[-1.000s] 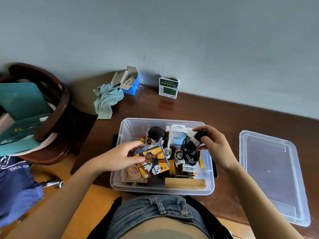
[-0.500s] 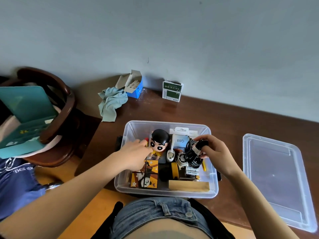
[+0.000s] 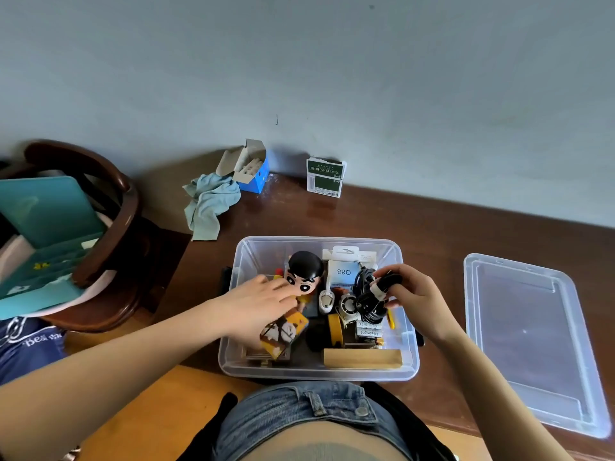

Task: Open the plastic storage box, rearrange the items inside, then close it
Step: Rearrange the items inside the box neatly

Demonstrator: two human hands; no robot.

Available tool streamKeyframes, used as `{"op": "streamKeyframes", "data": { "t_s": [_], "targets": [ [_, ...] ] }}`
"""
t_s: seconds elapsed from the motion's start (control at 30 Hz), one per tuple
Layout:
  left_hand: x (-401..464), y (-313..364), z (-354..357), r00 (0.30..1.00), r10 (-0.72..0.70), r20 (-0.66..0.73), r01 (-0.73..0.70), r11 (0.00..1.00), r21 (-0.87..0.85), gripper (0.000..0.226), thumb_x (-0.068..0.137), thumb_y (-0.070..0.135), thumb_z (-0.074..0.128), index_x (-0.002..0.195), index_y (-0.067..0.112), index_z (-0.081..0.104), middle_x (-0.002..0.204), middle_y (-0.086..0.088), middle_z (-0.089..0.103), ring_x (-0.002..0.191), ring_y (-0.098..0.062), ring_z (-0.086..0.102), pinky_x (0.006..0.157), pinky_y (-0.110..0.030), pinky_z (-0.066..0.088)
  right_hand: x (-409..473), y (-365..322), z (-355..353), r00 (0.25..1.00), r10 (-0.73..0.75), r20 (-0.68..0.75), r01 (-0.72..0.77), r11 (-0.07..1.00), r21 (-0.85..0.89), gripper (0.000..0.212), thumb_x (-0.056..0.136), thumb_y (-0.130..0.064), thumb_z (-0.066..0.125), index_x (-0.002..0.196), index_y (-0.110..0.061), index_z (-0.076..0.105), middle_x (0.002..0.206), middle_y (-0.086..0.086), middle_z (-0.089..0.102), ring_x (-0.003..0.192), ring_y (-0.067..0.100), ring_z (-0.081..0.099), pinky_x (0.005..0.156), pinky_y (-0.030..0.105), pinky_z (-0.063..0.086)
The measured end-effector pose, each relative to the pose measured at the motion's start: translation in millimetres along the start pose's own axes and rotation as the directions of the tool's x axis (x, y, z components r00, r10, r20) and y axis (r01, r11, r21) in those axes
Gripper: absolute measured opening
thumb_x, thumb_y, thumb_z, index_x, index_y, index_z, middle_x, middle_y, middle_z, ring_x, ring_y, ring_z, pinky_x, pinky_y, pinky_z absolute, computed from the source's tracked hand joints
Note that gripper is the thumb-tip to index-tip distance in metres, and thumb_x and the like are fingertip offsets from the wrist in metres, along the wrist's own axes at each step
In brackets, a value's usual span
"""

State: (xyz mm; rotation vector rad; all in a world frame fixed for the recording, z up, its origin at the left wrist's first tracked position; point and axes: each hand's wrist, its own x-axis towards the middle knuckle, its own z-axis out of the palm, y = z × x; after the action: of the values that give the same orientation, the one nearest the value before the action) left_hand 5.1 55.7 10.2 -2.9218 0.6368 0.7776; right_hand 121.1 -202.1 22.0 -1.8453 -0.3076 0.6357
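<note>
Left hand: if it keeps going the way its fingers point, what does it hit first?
Probably the doll: the left hand points right at its face, fingertips about touching it, though depth is unclear.

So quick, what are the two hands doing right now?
Left hand: open, fingers laid against the cartoon figure inside the plastic storage box.
Right hand: closed on the black coiled cable, held over the box.

Left hand is covering the doll's body and part of the card pack; lid corner is running off-frame right; green box text is reading too small.
</note>
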Motion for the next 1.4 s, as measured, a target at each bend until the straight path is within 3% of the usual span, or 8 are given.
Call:
{"op": "streamKeyframes", "data": {
  "t_s": [0.23, 0.4, 0.5, 0.67, 0.83, 1.2, 1.33, 1.4],
  "targets": [
    [-10.1, 14.6, 19.7, 0.910, -0.388, -0.146, 0.366, 0.917, -0.156, 0.089, 0.064, 0.083, 0.040, 0.125, 0.017, 0.037, 0.113, 0.001, 0.049, 0.100, -0.017, 0.048, 0.089, -0.032, 0.036, 0.8, 4.8, 3.1, 1.000, 0.009, -0.001, -0.009, 1.000, 0.022, 0.036, 0.089, 0.009, 0.042, 0.090, -0.017, 0.067, 0.079, -0.007, 0.070, 0.067, 0.005, 0.062, 0.061, 0.019, 0.052],
    [-11.4, 45.0, 25.5, 0.799, -0.600, -0.038, 0.579, 0.785, -0.220, 0.087, 0.080, 0.077, 0.026, 0.147, 0.031, -0.005, 0.119, -0.012, 0.040, 0.075, -0.022, 0.056, 0.061, -0.029, 0.037, 3.9, 4.2, 12.1, 0.999, 0.030, 0.032, -0.031, 0.999, 0.028, 0.033, 0.091, 0.006, 0.043, 0.094, -0.017, 0.066, 0.084, -0.004, 0.070, 0.071, 0.007, 0.064, 0.063, 0.021, 0.053],
    [-2.8, 48.0, 18.7, 0.766, -0.642, 0.039, 0.642, 0.760, -0.099, 0.074, 0.086, 0.072, 0.029, 0.137, 0.018, 0.030, 0.136, -0.016, 0.028, 0.088, -0.026, 0.059, 0.067, -0.031, 0.042, 6.0, 2.3, 15.4, 0.997, 0.024, 0.075, -0.023, 1.000, -0.015, 0.029, 0.093, 0.002, 0.045, 0.096, -0.018, 0.066, 0.090, 0.001, 0.070, 0.074, 0.009, 0.064, 0.064, 0.020, 0.052],
    [6.9, 34.6, 12.6, 0.794, -0.608, 0.013, 0.608, 0.794, -0.031, 0.069, 0.088, 0.065, 0.037, 0.130, 0.010, 0.044, 0.131, -0.011, 0.040, 0.120, -0.028, 0.039, 0.097, -0.041, 0.032, 7.4, 1.0, 11.6, 0.995, 0.011, 0.102, -0.002, 0.997, -0.083, 0.031, 0.092, 0.002, 0.045, 0.095, -0.020, 0.066, 0.086, -0.002, 0.070, 0.068, 0.006, 0.064, 0.063, 0.020, 0.052],
    [8.3, 28.3, 17.9, 0.889, -0.426, 0.166, 0.457, 0.816, -0.353, 0.051, 0.097, 0.048, 0.033, 0.141, 0.021, 0.033, 0.134, -0.008, 0.048, 0.116, -0.028, 0.050, 0.097, -0.043, 0.039, 6.4, 2.1, 5.9, 0.994, 0.030, 0.108, -0.020, 0.996, -0.091, 0.036, 0.089, 0.006, 0.044, 0.092, -0.023, 0.066, 0.082, -0.006, 0.070, 0.068, 0.008, 0.065, 0.061, 0.021, 0.053],
    [13.3, 22.6, 23.0, 0.889, -0.349, 0.295, 0.443, 0.820, -0.363, 0.058, 0.098, 0.050, 0.034, 0.146, 0.019, 0.027, 0.142, -0.010, 0.043, 0.123, -0.031, 0.047, 0.100, -0.045, 0.040, 0.7, 3.5, -2.9, 0.995, 0.036, 0.096, -0.017, 0.982, -0.190, 0.041, 0.087, 0.006, 0.042, 0.091, -0.027, 0.066, 0.083, -0.004, 0.069, 0.070, 0.017, 0.065, 0.062, 0.029, 0.056],
    [24.7, 35.8, 16.3, 0.929, -0.357, -0.097, 0.321, 0.908, -0.269, 0.033, 0.095, 0.032, 0.047, 0.124, 0.020, 0.056, 0.125, -0.003, 0.051, 0.113, -0.023, 0.049, 0.095, -0.038, 0.038, 2.5, 0.3, -10.7, 0.999, 0.020, 0.041, -0.011, 0.979, -0.205, 0.045, 0.083, 0.008, 0.037, 0.089, -0.026, 0.065, 0.082, 0.003, 0.068, 0.066, 0.016, 0.062, 0.057, 0.027, 0.053],
    [35.9, 45.7, 9.3, 0.944, -0.303, -0.127, 0.257, 0.922, -0.291, 0.028, 0.093, 0.023, 0.051, 0.117, 0.016, 0.063, 0.115, -0.004, 0.059, 0.104, -0.022, 0.055, 0.087, -0.035, 0.045, 1.6, 0.6, -11.6, 0.999, 0.028, 0.041, -0.018, 0.975, -0.221, 0.044, 0.084, 0.008, 0.037, 0.089, -0.026, 0.065, 0.080, 0.006, 0.068, 0.066, 0.018, 0.062, 0.058, 0.029, 0.054]
  ]
}}
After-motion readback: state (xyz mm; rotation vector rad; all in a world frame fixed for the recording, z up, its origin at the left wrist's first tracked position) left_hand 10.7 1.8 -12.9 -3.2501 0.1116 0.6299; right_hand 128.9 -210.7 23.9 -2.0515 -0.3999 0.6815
